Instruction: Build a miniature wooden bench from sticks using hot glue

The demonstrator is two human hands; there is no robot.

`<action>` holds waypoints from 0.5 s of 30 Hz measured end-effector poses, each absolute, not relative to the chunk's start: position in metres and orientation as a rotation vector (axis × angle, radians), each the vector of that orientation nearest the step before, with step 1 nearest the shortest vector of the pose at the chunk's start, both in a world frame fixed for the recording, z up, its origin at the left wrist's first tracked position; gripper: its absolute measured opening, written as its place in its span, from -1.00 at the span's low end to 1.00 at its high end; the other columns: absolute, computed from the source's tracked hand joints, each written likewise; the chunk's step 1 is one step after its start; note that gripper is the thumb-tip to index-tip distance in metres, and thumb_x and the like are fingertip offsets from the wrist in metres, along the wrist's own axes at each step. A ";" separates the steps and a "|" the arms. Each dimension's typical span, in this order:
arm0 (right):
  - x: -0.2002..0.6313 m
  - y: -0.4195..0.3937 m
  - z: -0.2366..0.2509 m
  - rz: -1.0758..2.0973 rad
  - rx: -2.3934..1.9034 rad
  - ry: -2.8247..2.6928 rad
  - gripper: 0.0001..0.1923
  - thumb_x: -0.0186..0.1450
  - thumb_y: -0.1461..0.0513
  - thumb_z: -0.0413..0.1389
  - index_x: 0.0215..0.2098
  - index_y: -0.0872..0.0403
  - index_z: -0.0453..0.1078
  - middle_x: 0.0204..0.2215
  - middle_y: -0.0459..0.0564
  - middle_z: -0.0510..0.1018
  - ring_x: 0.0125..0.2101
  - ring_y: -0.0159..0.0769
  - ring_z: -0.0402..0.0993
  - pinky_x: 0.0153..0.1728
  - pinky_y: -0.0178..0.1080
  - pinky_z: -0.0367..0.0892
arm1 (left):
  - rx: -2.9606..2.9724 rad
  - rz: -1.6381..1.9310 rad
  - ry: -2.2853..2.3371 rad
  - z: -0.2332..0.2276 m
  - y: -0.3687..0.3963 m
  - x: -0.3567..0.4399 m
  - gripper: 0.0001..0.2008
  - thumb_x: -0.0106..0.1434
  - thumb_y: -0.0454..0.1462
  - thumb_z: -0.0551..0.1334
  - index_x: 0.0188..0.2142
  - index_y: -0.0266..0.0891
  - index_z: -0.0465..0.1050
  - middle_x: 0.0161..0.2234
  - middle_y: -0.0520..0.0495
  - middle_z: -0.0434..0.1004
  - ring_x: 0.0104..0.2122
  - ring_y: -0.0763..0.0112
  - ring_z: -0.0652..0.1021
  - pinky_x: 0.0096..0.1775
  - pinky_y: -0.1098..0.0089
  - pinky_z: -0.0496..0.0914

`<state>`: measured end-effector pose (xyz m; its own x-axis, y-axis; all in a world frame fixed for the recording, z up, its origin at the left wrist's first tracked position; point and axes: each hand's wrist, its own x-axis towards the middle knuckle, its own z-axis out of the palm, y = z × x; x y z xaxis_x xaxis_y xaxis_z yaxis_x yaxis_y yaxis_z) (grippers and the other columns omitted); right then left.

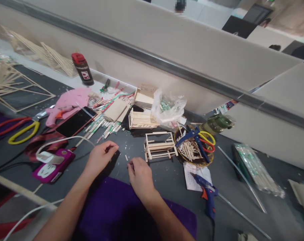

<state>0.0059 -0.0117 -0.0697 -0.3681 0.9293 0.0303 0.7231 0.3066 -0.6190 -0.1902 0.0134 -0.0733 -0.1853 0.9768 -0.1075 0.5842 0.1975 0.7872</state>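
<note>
Right hand (140, 174) rests on the dark grey tabletop (167, 177), fingers curled in, thumb and forefinger pinched near a tiny pale stick fragment (129, 164); too small to tell for certain whether it is gripped. Left hand (101, 154) lies just to the left, fingers bent loosely inward, fingertips near the table surface; cannot tell if anything is held. A second short pale wooden sliver (126, 157) lies on the table between the two hands.

Just beyond the right hand: small pale model bench of thin wooden sticks (159, 146), upright, open slatted frame, light unpainted wood, standing on the table. Behind it, a second slatted wooden stick box (142, 119), same pale colour.

Right of the bench: round woven basket of cut wooden sticks (192, 150), with blue-handled pliers (194, 137) and yellow-and-red-handled scissors (208, 142) lying across it. Nearer, a blue hot-glue gun with orange trigger (207, 194) lies on a white paper slip (192, 174).

Further back: crumpled clear plastic bag (168, 108), scattered pile of paper-wrapped chopsticks (106, 124), pink glue gun (66, 103), black phone with dark screen (74, 122), black spray can with red cap (83, 69) standing by the partition.

Left side: magenta power strip with white plug (54, 164). Purple cloth (122, 207) lies under both forearms.
</note>
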 end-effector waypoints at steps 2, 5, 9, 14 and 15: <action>-0.008 -0.007 -0.081 0.623 -1.543 -2.228 -0.90 0.35 0.21 0.04 -0.25 0.07 0.37 -0.30 0.10 0.50 -0.25 -0.13 0.44 -0.26 -0.19 0.34 | 1.437 0.847 1.877 -0.074 0.007 -0.187 -0.69 0.25 -0.01 0.15 -0.32 -0.17 0.49 -0.46 0.03 0.53 -0.46 0.35 0.47 -0.39 0.41 0.25; -0.019 0.002 -0.088 0.517 -1.619 -2.292 -0.91 0.34 0.23 0.04 -0.25 0.08 0.36 -0.30 0.15 0.49 -0.25 -0.07 0.43 -0.29 -0.14 0.36 | 1.452 0.852 1.884 -0.071 0.002 -0.183 -0.71 0.25 -0.02 0.15 -0.33 -0.16 0.49 -0.49 0.05 0.52 -0.48 0.37 0.46 -0.40 0.42 0.24; -0.020 0.007 -0.091 0.488 -1.602 -2.327 -0.85 0.35 0.32 -0.05 -0.31 0.07 0.34 -0.35 0.14 0.49 -0.29 -0.10 0.43 -0.30 -0.15 0.35 | 1.437 0.888 1.903 -0.065 -0.002 -0.181 -0.72 0.25 -0.03 0.16 -0.35 -0.16 0.49 -0.51 0.05 0.50 -0.50 0.37 0.45 -0.41 0.42 0.23; -0.006 -0.004 -0.077 0.731 -1.439 -2.036 -0.85 0.34 0.26 -0.01 -0.36 0.06 0.36 -0.44 -0.02 0.49 -0.40 -0.30 0.42 -0.32 -0.29 0.30 | 1.364 1.039 1.856 -0.060 -0.004 -0.182 -0.72 0.23 -0.04 0.19 -0.36 -0.19 0.50 -0.51 0.06 0.48 -0.52 0.41 0.40 -0.43 0.44 0.22; -0.001 -0.006 -0.069 0.823 -1.423 -1.926 -0.85 0.34 0.23 0.01 -0.36 0.06 0.37 -0.46 -0.06 0.48 -0.45 -0.34 0.40 -0.36 -0.32 0.29 | 1.338 1.070 1.831 -0.059 -0.004 -0.181 -0.72 0.22 -0.04 0.20 -0.36 -0.20 0.50 -0.51 0.05 0.47 -0.52 0.42 0.39 -0.44 0.45 0.22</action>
